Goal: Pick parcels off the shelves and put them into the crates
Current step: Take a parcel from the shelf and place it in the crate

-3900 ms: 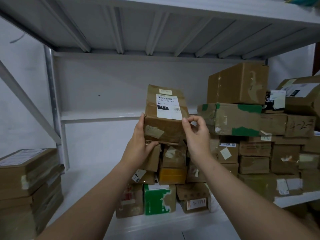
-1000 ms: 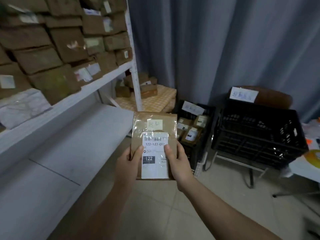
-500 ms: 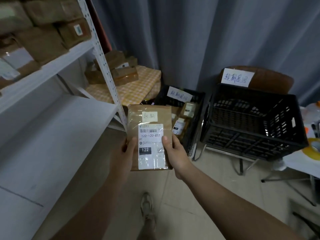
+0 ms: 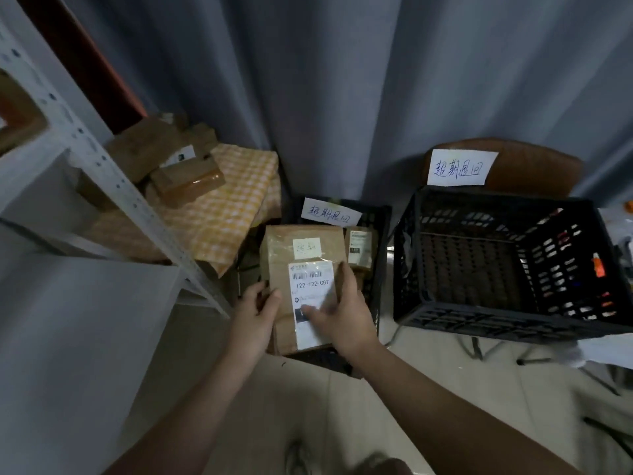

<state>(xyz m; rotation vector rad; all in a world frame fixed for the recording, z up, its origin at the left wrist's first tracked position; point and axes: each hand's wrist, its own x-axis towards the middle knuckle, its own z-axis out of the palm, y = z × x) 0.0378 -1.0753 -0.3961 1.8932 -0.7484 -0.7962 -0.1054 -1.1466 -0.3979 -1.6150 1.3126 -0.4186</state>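
Between the left hand (image 4: pixel 255 313) and the right hand (image 4: pixel 344 311) is the parcel (image 4: pixel 305 265), a flat brown carton with its face turned up toward the camera. Its white label (image 4: pixel 310 286) reads 122-122-C07 under a barcode, and a pale note (image 4: pixel 307 248) is stuck above it.

The left hand grips the parcel's left edge, thumb on the front and fingers curled round behind. The right hand holds the right edge, thumb laid across the lower label and index finger running up the side. It is blurred, so its other fingers cannot be made out.

Just beyond and beneath both hands is the small crate (image 4: pixel 383 234), black, with the parcel over its opening. Whether the carton touches the rim I cannot tell. A box (image 4: pixel 359 248) lies inside, just past the right hand's index finger, and a handwritten sign (image 4: pixel 330 216) sits on the far rim.

Well to the right of the right hand stands the big crate (image 4: pixel 479 323), also black, with a second sign (image 4: pixel 459 168) on a brown chair back (image 4: pixel 534 166) behind it.

Left of the left hand is a white shelf (image 4: pixel 68 320) with a punched post (image 4: pixel 113 180). Beyond the post, cartons (image 4: pixel 185 176) rest on a checked cloth (image 4: pixel 233 207). A grey curtain (image 4: pixel 342 80) hangs behind everything.
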